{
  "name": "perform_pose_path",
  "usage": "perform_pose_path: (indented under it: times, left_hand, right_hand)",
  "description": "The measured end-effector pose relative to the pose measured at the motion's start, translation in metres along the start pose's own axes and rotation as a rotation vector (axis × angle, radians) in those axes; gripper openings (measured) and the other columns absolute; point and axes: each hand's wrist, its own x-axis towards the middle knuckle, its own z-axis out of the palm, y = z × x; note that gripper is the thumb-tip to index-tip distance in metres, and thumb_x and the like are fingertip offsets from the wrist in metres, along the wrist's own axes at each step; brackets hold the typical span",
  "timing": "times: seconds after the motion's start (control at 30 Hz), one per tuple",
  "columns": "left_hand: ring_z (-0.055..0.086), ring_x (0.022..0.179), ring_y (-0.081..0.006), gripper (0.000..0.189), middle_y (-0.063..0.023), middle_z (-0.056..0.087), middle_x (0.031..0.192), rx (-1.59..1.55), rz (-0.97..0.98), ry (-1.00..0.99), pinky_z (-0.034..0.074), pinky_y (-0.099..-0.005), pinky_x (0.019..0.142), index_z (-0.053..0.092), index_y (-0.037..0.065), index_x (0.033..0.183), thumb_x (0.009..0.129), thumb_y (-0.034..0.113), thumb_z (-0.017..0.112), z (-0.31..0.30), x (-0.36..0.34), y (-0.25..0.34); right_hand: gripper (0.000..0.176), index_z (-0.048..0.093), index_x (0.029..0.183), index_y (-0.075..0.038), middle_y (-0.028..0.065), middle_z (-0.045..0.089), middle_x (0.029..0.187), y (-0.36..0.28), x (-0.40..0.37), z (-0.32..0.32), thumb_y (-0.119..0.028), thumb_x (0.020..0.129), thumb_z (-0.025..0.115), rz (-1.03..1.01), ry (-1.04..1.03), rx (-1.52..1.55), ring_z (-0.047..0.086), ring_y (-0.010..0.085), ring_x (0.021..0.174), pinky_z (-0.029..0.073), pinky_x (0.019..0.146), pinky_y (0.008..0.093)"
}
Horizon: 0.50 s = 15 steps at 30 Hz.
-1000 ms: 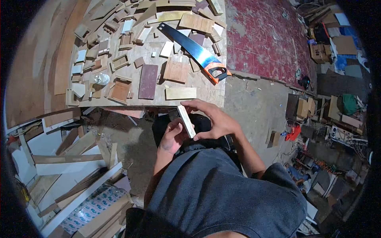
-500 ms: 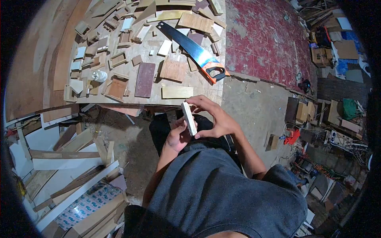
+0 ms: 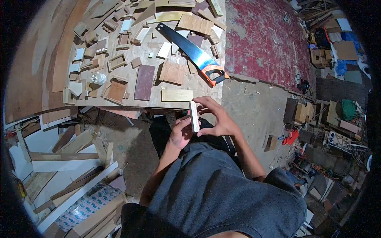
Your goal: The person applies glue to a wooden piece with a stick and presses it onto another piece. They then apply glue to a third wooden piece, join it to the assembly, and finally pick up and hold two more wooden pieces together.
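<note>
A small pale wooden piece (image 3: 194, 116) is held on edge in front of my body, just off the table's near edge. My left hand (image 3: 181, 131) grips it from the left side, thumb against it. My right hand (image 3: 219, 120) holds its right side, with fingers at the far end and thumb at the near end. Beyond the hands, a light wood strip (image 3: 177, 95) lies on the table (image 3: 152, 104). A handsaw (image 3: 194, 53) with an orange and black handle rests farther back, beside a square wooden board (image 3: 173, 72) and a dark reddish board (image 3: 144, 82).
Small wooden boxes and offcuts cover the table's left and far parts, with a clear glass-like object (image 3: 98, 78) among them. Scrap boards (image 3: 65, 155) are piled at lower left. Red tiled surface (image 3: 266, 43) lies right of the table; cables and boxes are at far right.
The held piece has shifted slightly right and turned closer to upright in view. Both hands have moved with it, still holding it.
</note>
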Motion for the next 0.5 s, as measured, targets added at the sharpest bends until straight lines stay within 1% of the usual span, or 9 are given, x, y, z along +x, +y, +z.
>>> perform_pose_path:
  times: [0.13,0.2,0.23,0.3,0.33,0.37,0.43,0.47,0.5]
  left_hand:
    - [0.067,0.081,-0.0215,0.038,-0.0161,0.068,0.095,-0.040,-0.041,-0.004,0.056,-0.0342,0.072,0.061,-0.007,0.113,0.092,0.025,0.057,-0.004,0.007,0.001]
    - [0.068,0.083,-0.0222,0.039,-0.0172,0.069,0.099,-0.040,-0.107,0.135,0.057,-0.0347,0.074,0.059,-0.007,0.116,0.096,0.025,0.052,-0.026,0.016,-0.005]
    - [0.068,0.083,-0.0222,0.039,-0.0172,0.069,0.099,-0.051,-0.105,0.136,0.057,-0.0347,0.074,0.059,-0.007,0.116,0.096,0.025,0.052,-0.035,0.019,-0.006]
    - [0.068,0.086,-0.0226,0.041,-0.0179,0.068,0.106,0.218,-0.123,0.109,0.057,-0.0349,0.076,0.058,-0.006,0.120,0.098,0.027,0.047,-0.053,0.027,-0.002]
    - [0.069,0.089,-0.0222,0.043,-0.0172,0.068,0.110,0.293,-0.115,0.126,0.056,-0.0337,0.078,0.058,-0.003,0.122,0.099,0.031,0.047,-0.064,0.027,0.000]
    - [0.069,0.089,-0.0222,0.043,-0.0172,0.068,0.110,0.291,-0.115,0.122,0.056,-0.0337,0.078,0.058,-0.003,0.122,0.099,0.031,0.047,-0.073,0.026,0.002]
    - [0.069,0.088,-0.0220,0.045,-0.0168,0.067,0.111,0.422,-0.082,0.287,0.055,-0.0326,0.080,0.058,-0.002,0.124,0.098,0.034,0.047,-0.089,0.026,0.004]
    - [0.069,0.088,-0.0205,0.045,-0.0166,0.069,0.108,0.419,-0.044,0.347,0.054,-0.0291,0.077,0.060,0.000,0.122,0.097,0.036,0.051,-0.098,0.026,0.006]
    - [0.069,0.086,-0.0201,0.047,-0.0162,0.069,0.106,0.451,-0.011,0.447,0.054,-0.0296,0.078,0.060,0.001,0.122,0.095,0.038,0.054,-0.113,0.028,0.006]
  right_hand:
    - [0.096,0.045,0.139,-0.008,0.0122,0.046,0.135,0.006,0.010,-0.005,-0.021,0.056,0.091,0.001,0.004,-0.024,0.054,0.0260,0.116,0.049,0.094,0.0395]
    - [0.092,0.047,0.137,-0.008,0.0118,0.048,0.133,0.017,0.021,-0.011,-0.019,0.056,0.089,0.053,0.084,-0.089,0.055,0.0251,0.114,0.050,0.093,0.0390]
    - [0.090,0.046,0.134,-0.005,0.0140,0.051,0.124,0.030,0.032,-0.014,-0.019,0.055,0.087,0.022,0.132,-0.178,0.057,0.0287,0.107,0.051,0.089,0.0390]
    - [0.087,0.047,0.133,-0.006,0.0156,0.051,0.125,0.053,0.061,-0.020,-0.017,0.056,0.086,0.047,0.146,-0.392,0.057,0.0292,0.108,0.052,0.087,0.0386]
    - [0.087,0.046,0.131,-0.004,0.0170,0.051,0.124,0.068,0.077,-0.022,-0.018,0.056,0.087,0.050,0.158,-0.456,0.057,0.0313,0.107,0.052,0.087,0.0398]
    - [0.086,0.046,0.130,-0.003,0.0184,0.050,0.123,0.085,0.093,-0.023,-0.019,0.055,0.087,0.055,0.171,-0.519,0.057,0.0334,0.107,0.052,0.087,0.0410]
    - [0.089,0.045,0.127,0.003,0.0226,0.049,0.123,0.121,0.120,-0.024,-0.023,0.054,0.087,0.012,0.170,-0.689,0.056,0.0386,0.107,0.048,0.093,0.0433]
    - [0.090,0.045,0.128,0.004,0.0232,0.049,0.123,0.140,0.133,-0.025,-0.024,0.054,0.087,0.061,0.152,-0.722,0.056,0.0394,0.108,0.048,0.093,0.0436]
    - [0.092,0.044,0.128,0.004,0.0238,0.048,0.123,0.157,0.142,-0.024,-0.026,0.053,0.087,0.109,0.132,-0.755,0.055,0.0403,0.109,0.048,0.094,0.0439]
